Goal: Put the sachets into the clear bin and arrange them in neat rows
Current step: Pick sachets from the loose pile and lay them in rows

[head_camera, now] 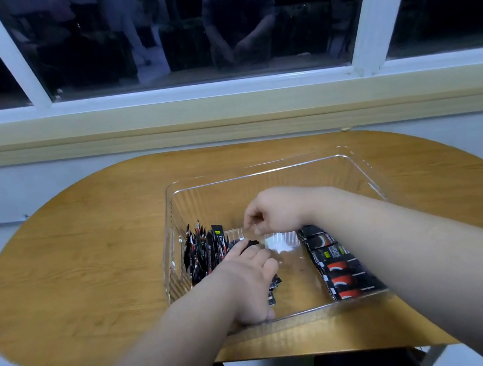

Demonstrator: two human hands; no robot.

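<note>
The clear bin (pixel 264 176) stands on the wooden table, and both my hands reach into it. Several black sachets (pixel 201 250) stand on edge in a bunch against the bin's left wall. A second row of black and red sachets (pixel 344 273) lies overlapping along the right side. My left hand (pixel 247 278) rests on the left bunch, fingers laid against the sachets and partly hiding them. My right hand (pixel 272 209) hovers just above the bin's middle with fingers curled; whether it pinches anything I cannot make out.
The oval wooden table (pixel 90 266) shows bare wood left of the bin and behind it. A pale window sill (pixel 224 110) and a dark window run along the far side. The bin's near wall sits close to the table's front edge.
</note>
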